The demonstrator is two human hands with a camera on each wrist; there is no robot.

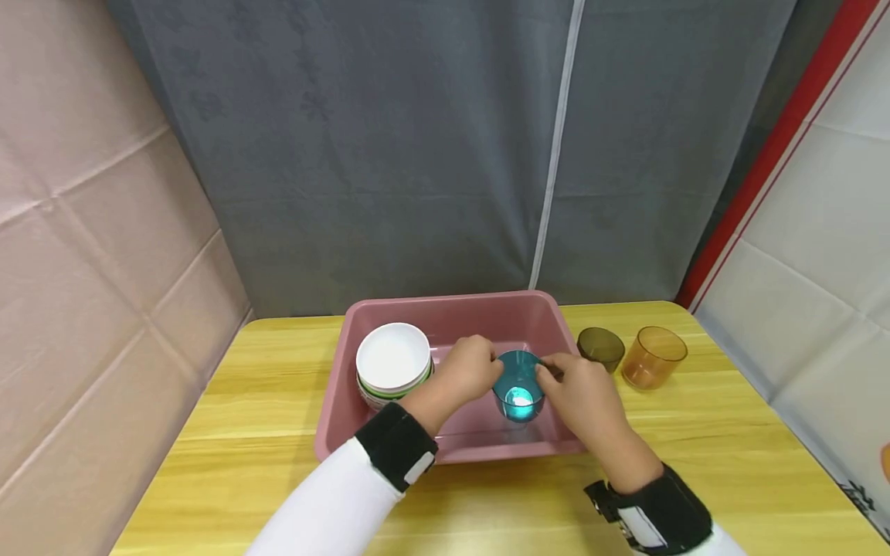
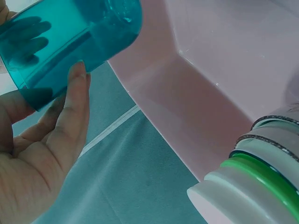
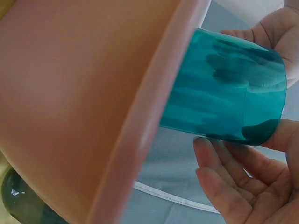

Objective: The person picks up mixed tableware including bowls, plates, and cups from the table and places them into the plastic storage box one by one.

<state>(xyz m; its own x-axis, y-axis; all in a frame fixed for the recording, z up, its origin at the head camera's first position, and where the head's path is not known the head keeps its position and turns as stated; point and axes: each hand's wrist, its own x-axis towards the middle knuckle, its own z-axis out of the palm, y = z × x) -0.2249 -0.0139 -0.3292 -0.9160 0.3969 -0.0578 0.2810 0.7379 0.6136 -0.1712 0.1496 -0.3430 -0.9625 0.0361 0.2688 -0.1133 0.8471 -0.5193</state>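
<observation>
A clear teal cup [image 1: 519,386] stands roughly upright inside the right half of a pink plastic basin [image 1: 445,304]. Whether its base touches the basin floor cannot be told. My left hand [image 1: 469,369] pinches the cup's left rim, with the thumb inside and fingers outside in the left wrist view. On the opposite side, my right hand [image 1: 585,395] grips the rim with thumb and fingers. In the right wrist view, the basin's wall hides the cup's lower end. A stack of bowls [image 1: 393,357], white on top with a green one below, sits in the basin's left side.
Right of the basin, an olive-brown glass [image 1: 601,347] and an amber glass [image 1: 654,357] stand on the wooden table [image 1: 278,386]. A grey curtain [image 1: 389,154] hangs behind the table, with pale panels at both sides.
</observation>
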